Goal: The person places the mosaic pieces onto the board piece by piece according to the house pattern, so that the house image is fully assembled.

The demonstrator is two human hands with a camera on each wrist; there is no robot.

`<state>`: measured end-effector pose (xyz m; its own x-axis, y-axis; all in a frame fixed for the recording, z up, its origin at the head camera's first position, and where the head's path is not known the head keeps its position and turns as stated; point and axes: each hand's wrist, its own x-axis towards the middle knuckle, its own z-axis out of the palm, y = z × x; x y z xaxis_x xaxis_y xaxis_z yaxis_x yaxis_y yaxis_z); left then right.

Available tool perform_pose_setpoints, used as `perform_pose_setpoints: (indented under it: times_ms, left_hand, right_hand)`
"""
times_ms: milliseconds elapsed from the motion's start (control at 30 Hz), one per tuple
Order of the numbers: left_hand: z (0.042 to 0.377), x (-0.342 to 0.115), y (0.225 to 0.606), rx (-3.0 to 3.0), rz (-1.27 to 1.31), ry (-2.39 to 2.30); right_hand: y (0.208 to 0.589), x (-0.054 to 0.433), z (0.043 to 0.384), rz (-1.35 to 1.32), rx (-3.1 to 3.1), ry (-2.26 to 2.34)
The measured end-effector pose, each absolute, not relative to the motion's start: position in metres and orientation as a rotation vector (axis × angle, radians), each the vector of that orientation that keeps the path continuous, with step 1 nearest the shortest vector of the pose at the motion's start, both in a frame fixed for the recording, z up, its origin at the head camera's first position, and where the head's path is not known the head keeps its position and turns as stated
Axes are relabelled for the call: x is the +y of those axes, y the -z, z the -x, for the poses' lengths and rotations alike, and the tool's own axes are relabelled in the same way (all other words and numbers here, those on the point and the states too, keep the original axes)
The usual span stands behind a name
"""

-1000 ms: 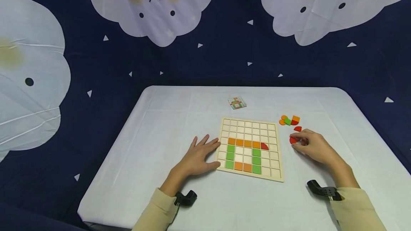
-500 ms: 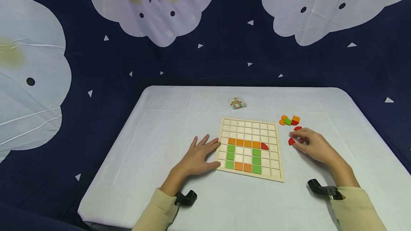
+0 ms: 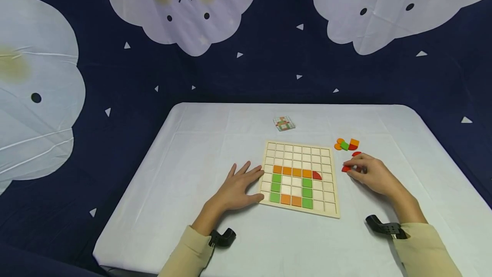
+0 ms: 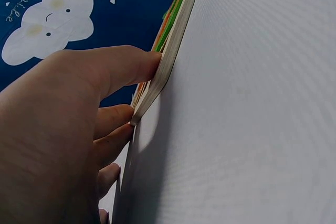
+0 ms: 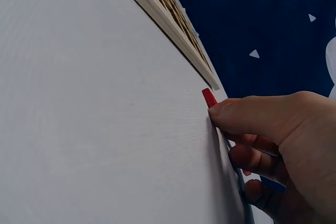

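Observation:
A wooden grid board point(image 3: 296, 181) lies mid-table, with orange and green square tiles and one red quarter-circle tile point(image 3: 317, 175) set in its cells. My left hand point(image 3: 236, 189) is spread beside it, thumb and fingertips touching its left edge; the left wrist view shows the thumb point(image 4: 144, 66) against the board's side. To the right of the board, my right hand point(image 3: 370, 175) pinches a red quarter-circle tile point(image 3: 345, 169) between thumb and fingers. In the right wrist view this tile point(image 5: 209, 97) tilts up close over the tablecloth, its lower part hidden by the thumb.
Another red tile point(image 3: 356, 154) lies just beyond my right fingers. Farther back sit orange round tiles point(image 3: 337, 146), a green tile point(image 3: 344, 145), an orange square tile point(image 3: 354, 142) and a red tile point(image 3: 352, 147). A small printed pattern card point(image 3: 284, 123) lies behind the board.
My right hand has shifted slightly left, bringing the red tile nearer the board and turning it in the fingers. The left hand and board have stayed put.

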<state>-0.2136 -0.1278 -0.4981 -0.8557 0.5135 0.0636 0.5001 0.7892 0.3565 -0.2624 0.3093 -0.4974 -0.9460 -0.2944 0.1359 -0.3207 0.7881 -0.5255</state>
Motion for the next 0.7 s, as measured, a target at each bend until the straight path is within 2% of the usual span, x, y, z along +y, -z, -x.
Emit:
perform_pose_setpoints:
  times_ms: [700]
  left_hand:
    - [0.213, -0.128, 0.499, 2.935, -0.823, -0.586]
  right_hand:
    - [0.487, 0.265, 0.273, -0.628, -2.852, -0.945]
